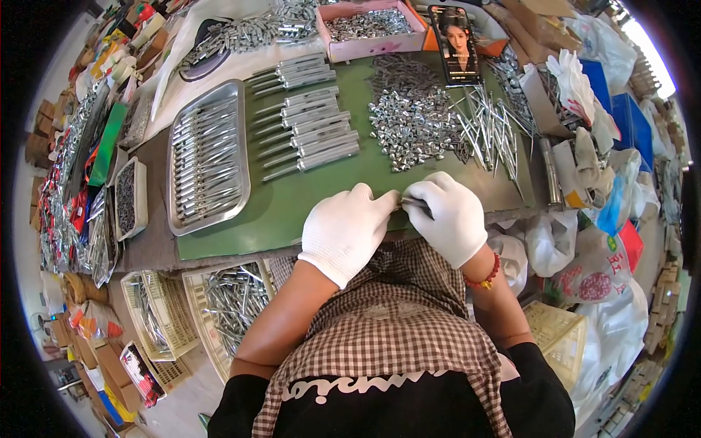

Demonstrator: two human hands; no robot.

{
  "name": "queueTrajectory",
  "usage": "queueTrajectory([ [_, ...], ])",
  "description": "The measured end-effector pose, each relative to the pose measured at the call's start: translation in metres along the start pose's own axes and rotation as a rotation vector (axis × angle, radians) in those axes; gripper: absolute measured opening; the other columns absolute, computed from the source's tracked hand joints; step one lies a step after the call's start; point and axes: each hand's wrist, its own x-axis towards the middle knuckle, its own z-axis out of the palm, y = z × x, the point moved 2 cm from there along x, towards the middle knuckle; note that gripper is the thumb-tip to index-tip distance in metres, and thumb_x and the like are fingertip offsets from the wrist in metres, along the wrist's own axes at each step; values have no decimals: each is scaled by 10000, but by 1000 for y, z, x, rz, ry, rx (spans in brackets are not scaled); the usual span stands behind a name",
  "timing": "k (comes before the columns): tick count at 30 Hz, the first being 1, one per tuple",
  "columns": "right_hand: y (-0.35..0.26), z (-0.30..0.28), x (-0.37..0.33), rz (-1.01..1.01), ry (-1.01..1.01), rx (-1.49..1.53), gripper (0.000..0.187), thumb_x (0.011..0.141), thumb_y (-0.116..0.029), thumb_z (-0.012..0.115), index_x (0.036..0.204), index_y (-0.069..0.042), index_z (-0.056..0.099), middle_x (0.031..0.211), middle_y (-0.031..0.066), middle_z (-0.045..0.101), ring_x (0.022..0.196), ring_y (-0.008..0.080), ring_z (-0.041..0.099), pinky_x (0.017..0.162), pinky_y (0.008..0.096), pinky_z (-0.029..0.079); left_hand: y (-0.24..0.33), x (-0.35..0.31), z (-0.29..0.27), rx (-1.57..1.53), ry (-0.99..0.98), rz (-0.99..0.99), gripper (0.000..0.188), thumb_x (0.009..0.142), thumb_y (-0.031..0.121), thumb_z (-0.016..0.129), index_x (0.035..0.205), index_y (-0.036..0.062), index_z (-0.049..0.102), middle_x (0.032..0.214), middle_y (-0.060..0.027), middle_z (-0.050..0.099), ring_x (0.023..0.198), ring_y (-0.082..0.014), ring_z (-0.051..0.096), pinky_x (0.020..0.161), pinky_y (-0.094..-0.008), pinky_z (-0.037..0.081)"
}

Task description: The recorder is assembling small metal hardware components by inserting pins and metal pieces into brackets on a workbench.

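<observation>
My left hand (347, 230) and my right hand (449, 219), both in white knit gloves, meet at the near edge of the green work mat (285, 212). Their thumbs and fingers are pinched together around a small dark metal piece (420, 207), mostly hidden by the fingers. A thin metal tip (296, 241) shows just left of my left hand; whether it belongs to the held piece I cannot tell. Beyond my hands lies a heap of small shiny metal fittings (409, 131). Long thin metal rods (493, 139) are piled to its right.
A steel tray (244, 157) of metal rods sits left of several thick-handled metal tools (321, 150). At the back are a pink box (376, 47) of small parts and a phone (456, 47). Plastic crates (201, 314) stand below the left table edge, bags (551, 241) at right.
</observation>
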Motion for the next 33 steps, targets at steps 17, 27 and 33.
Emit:
queueTrajectory([
  [17,-20,-6,9,-8,-158,-271,121,831,-234,681,871,-125,645,853,101,613,776,301,646,649,426,534,-3,0,2,7,18,37,235,900,187,610,1119,153,686,792,-92,582,709,-272,649,598,-405,534],
  [27,1,-8,16,68,-274,-41,144,828,-225,677,862,-90,642,837,124,613,809,353,632,716,462,507,-5,-1,4,55,-33,58,244,908,231,621,1147,204,658,824,-91,576,714,-299,632,603,-425,520],
  [33,-3,-24,21,282,-166,353,201,850,-148,737,988,-25,658,856,49,632,727,158,624,691,284,522,-4,0,3,49,-72,35,290,922,204,574,1202,213,648,823,-105,587,719,-317,651,601,-438,529],
])
